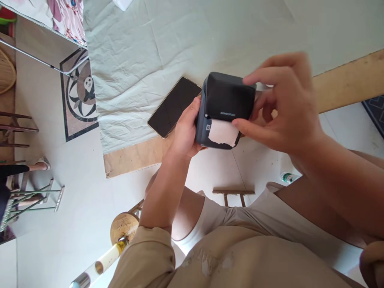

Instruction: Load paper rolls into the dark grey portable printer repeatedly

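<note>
— Over the table edge (pixel 135 156), left hand (pixel 184 134) clamps the label printer (pixel 223 110); right hand (pixel 282 108) pinches its paper (pixel 223 133)
— Yanking sideways might tear it crooked

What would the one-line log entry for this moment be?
left hand: grips printer side | right hand: fingers at paper strip | phone: flat on cloth

I see pale tile floor (pixel 75 208) | panda mat (pixel 81 94) on it | wooden counter (pixel 348 82) under creased white cloth (pixel 150 44) | bamboo stool (pixel 123 227) below | metal rack (pixel 33 198) at left | soft daylight
</note>
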The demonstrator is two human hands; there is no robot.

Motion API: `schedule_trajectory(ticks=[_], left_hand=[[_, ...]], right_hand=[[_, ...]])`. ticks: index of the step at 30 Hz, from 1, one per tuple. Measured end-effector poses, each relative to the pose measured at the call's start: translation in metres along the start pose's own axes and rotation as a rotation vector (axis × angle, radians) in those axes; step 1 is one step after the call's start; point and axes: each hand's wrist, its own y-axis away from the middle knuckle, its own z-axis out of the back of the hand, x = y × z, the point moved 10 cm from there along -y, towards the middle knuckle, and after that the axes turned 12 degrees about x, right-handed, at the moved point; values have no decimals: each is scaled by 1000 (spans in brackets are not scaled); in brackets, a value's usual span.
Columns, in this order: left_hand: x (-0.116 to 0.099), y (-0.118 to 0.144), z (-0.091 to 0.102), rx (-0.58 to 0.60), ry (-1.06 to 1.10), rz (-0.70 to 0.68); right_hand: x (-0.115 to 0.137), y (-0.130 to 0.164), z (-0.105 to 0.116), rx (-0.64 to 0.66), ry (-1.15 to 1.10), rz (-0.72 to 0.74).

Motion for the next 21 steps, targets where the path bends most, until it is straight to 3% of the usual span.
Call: schedule_trajectory(ticks=[4, 8, 10, 13, 17, 21], left_hand=[[-4, -2, -9, 41, -18, -41], [-9, -2, -7, 70, -66, -108], [-8, -2, -9, 137, -89, -99], [-8, -3, -11, 199, -113, -105], [-10, -3, -13, 201, -173, -115], [-11, -3, -12, 194, -258, -106]], right_hand=[[5, 4, 34, -261, 143, -29], [-1, 4, 45, -324, 49, -92], [-2, 0, 40, -261, 83, -128], [0, -9, 17, -29, 250, -162], [-3, -15, -12, 228, 432, -203], [-13, -14, -19, 359, 420, -374]])
